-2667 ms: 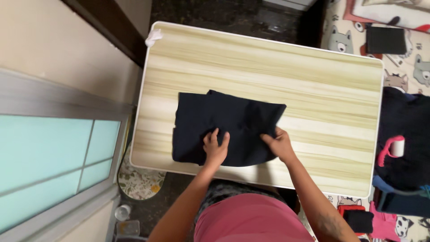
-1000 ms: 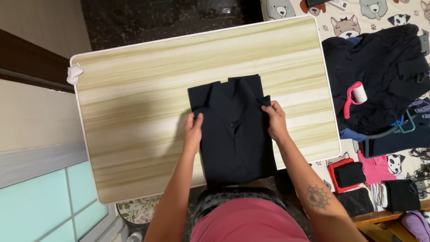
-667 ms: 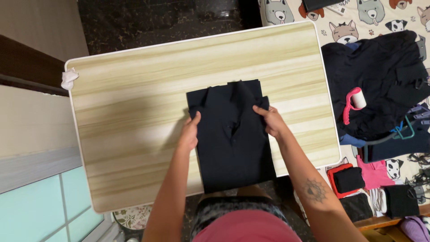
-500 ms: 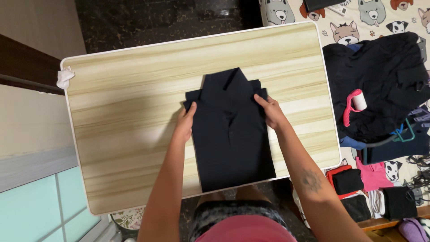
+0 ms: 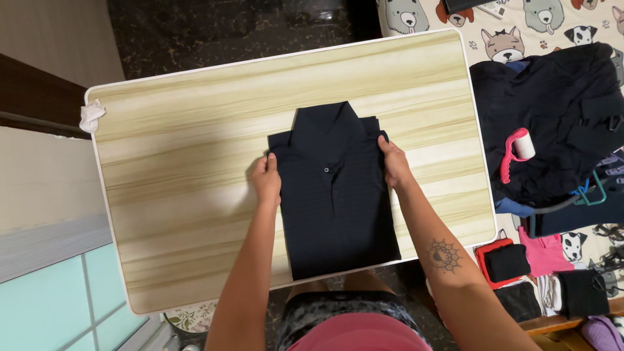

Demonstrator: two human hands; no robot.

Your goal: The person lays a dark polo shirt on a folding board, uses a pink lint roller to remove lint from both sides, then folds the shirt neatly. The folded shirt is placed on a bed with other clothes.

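Lying flat in the middle of the light wooden table (image 5: 182,195), the folded dark polo shirt (image 5: 335,195) has its collar pointing away from the person and its bottom edge at the near rim. The left hand (image 5: 267,180) pinches the shirt's left edge and the right hand (image 5: 394,166) pinches its right edge, both up near the shoulders. Farther off, a crumpled white tissue (image 5: 90,116) sits on the table's far left corner, and a pink lint roller (image 5: 515,151) lies on a pile of dark clothes (image 5: 552,97) to the right of the table.
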